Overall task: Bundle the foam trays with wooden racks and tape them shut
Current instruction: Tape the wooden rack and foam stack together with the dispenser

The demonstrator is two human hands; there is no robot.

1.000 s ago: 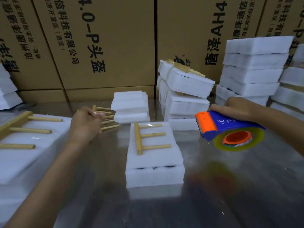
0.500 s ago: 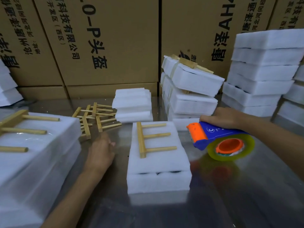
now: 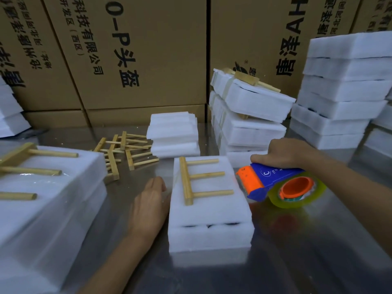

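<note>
Foam stack (image 3: 210, 211) sits centre on the steel table (image 3: 297, 262), two trays deep, long axis running away from the person; a dark seam shows between the trays at the near end. One rack (image 3: 191, 180) lies flat on top toward the far end, spine along the left edge, three pegs pointing right. Left hand (image 3: 148, 205) lies against the stack's left side, fingers loosely extended and touching the foam, gripping nothing. Right hand (image 3: 284, 152) grips the top of a blue-and-orange tape gun (image 3: 267, 184), which hangs just beside the stack's right edge, orange nose toward the foam, clear roll trailing right. The stack lies between the two hands, and the gun is just off its far-right flank; judged from this, tape would cross the short axis, over the pegs. No tape on this stack yet. Loose racks (image 3: 125, 150) lie far left; taped bundles (image 3: 246, 115) are piled behind. Gun label shows a circled "C" plus small unreadable print. Cartons (image 3: 137, 56) carry sideways Chinese text: "科技有限公司", "(西区)", "头盔", "-P", "唐泽", "AH".
</note>
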